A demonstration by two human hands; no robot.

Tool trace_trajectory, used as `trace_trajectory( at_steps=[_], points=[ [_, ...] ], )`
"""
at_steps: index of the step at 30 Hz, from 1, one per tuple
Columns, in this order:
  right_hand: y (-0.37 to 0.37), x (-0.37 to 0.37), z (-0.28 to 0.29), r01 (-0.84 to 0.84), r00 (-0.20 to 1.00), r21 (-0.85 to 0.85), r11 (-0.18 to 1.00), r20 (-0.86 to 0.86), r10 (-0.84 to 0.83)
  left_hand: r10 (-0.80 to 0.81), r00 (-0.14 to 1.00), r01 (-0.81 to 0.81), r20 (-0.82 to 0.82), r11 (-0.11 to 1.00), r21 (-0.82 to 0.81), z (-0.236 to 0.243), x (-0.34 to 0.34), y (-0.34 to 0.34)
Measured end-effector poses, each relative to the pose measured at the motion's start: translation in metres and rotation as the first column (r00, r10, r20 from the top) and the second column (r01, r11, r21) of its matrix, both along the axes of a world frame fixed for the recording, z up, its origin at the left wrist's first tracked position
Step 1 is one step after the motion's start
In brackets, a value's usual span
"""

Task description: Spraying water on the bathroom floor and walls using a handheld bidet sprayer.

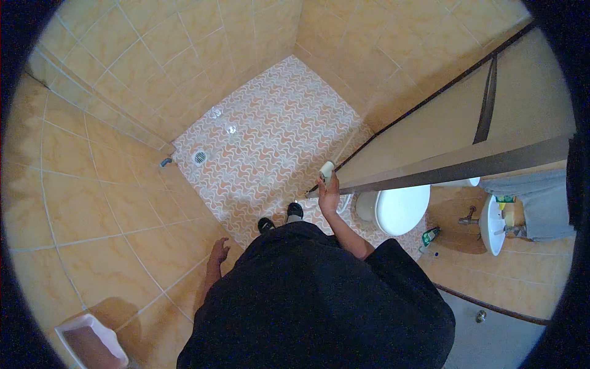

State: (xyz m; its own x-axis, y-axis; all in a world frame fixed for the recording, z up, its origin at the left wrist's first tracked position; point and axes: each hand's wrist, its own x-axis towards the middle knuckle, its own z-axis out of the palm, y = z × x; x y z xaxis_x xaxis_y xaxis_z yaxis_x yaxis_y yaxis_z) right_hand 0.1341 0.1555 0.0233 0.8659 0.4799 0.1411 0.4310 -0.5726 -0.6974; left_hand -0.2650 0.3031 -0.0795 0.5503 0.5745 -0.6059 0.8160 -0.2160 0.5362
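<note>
My right hand [328, 192] is closed round a small cream cylinder [327, 168], held upward beside the dark-edged end of a beige partition panel [448, 135]; whether it touches the panel I cannot tell. My left hand [219, 249] hangs low beside the yellow-tiled wall [123, 215], its fingers apart and slightly curved, holding nothing. Below me are my dark-shod feet [294, 210] on the patterned tile floor [258, 111].
A white toilet [396, 212], green bottle [430, 237], basin [491, 224] and grey towel [541, 209] are at right. A drain [200, 157] and small pipe [166, 162] are ahead-left, a pink wall fixture [92, 341] lower left, a grey door [491, 338] lower right.
</note>
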Motion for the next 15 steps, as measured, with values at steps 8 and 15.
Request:
trace_trajectory(
  at_steps=[8, 15],
  points=[
    [0.002, 0.001, -0.008, 0.062, 0.997, -0.039, 0.997, -0.036, -0.063, 0.059, 0.997, -0.058, 0.059, 0.998, -0.007, 0.006, -0.004, -0.002],
    [0.008, 0.002, -0.007, 0.089, 0.996, 0.010, 0.996, -0.017, -0.089, 0.035, 0.990, -0.044, 0.137, 0.997, 0.065, -0.006, -0.027, -0.004]
  ],
)
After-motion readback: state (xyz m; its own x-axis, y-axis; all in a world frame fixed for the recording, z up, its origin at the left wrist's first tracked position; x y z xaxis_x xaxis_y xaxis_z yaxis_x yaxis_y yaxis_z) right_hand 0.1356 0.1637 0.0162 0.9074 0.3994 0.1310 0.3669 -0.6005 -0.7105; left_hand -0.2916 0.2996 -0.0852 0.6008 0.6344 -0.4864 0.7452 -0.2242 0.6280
